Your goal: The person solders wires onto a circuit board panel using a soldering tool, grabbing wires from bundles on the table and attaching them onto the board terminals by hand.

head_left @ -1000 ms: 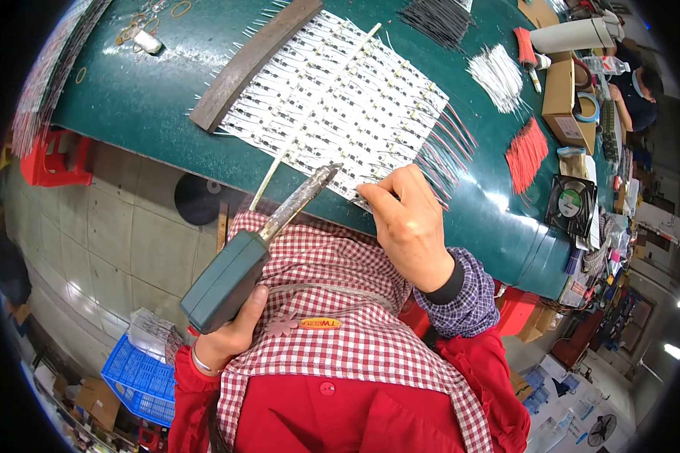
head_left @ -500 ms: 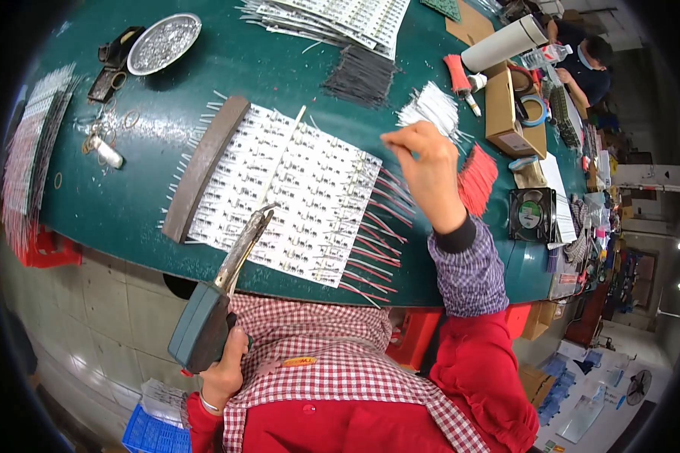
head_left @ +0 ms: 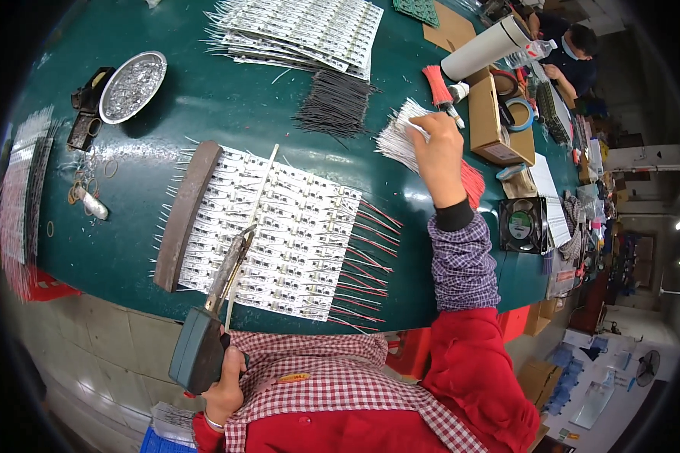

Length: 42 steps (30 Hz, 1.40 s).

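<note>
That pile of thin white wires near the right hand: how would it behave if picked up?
The pile of thin white wires would probably shed loose strands, since no tie shows around it. Each strand is likely light, being so slender. They may flex a little yet hold their shape, as most lie nearly straight.

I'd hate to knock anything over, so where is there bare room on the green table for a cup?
One bare patch of green table lies between the metal bowl and the black wires; another between the wired stack at left and the brown bar, below the white tube. It's crowded near the right hand, with white wires, cardboard box and flask.
</note>
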### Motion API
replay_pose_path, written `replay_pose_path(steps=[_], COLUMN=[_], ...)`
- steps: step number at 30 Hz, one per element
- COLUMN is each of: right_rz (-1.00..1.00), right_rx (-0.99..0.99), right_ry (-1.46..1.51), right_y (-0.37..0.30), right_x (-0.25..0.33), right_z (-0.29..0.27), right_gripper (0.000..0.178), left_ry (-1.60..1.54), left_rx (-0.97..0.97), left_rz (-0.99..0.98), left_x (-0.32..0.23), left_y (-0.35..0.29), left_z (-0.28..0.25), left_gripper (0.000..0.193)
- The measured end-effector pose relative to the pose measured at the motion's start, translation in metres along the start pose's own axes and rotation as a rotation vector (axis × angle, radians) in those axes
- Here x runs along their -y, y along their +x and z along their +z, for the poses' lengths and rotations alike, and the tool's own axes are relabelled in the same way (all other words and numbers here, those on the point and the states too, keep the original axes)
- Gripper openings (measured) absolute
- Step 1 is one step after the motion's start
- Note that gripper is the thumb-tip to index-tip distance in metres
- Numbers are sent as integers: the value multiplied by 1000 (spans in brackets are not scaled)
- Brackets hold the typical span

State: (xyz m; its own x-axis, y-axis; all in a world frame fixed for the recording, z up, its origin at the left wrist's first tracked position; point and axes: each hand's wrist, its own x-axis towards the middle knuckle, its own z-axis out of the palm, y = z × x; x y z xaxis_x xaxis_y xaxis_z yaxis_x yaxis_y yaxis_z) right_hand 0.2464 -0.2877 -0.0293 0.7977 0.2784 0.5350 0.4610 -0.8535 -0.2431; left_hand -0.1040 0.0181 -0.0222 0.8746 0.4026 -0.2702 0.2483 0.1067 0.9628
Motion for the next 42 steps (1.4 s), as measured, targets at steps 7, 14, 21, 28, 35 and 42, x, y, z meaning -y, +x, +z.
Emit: replay_pose_path(steps=[7, 14, 21, 28, 35, 42], right_rz=[88, 47, -47, -81, -396, -612], right_rx=[82, 114, 51, 80, 236, 416], right_ry=[28, 15, 29, 9, -257, -438], right_y=[-4, 0, -3, 3, 16, 8], right_x=[-18, -18, -18, -9, 44, 64], right_z=[2, 1, 3, -18, -42, -10], right_gripper=[7, 8, 12, 10, 8, 6], left_ry=[-8, 456, 224, -38, -47, -25], left_rx=[6, -547, -616, -355, -198, 101], left_rz=[62, 540, 506, 191, 91, 92], left_x=[-12, -68, -91, -54, -62, -55], left_y=[13, 19, 19, 22, 27, 32], left_z=[8, -65, -90, 2, 28, 31], left_gripper=[39, 37, 33, 40, 48, 48])
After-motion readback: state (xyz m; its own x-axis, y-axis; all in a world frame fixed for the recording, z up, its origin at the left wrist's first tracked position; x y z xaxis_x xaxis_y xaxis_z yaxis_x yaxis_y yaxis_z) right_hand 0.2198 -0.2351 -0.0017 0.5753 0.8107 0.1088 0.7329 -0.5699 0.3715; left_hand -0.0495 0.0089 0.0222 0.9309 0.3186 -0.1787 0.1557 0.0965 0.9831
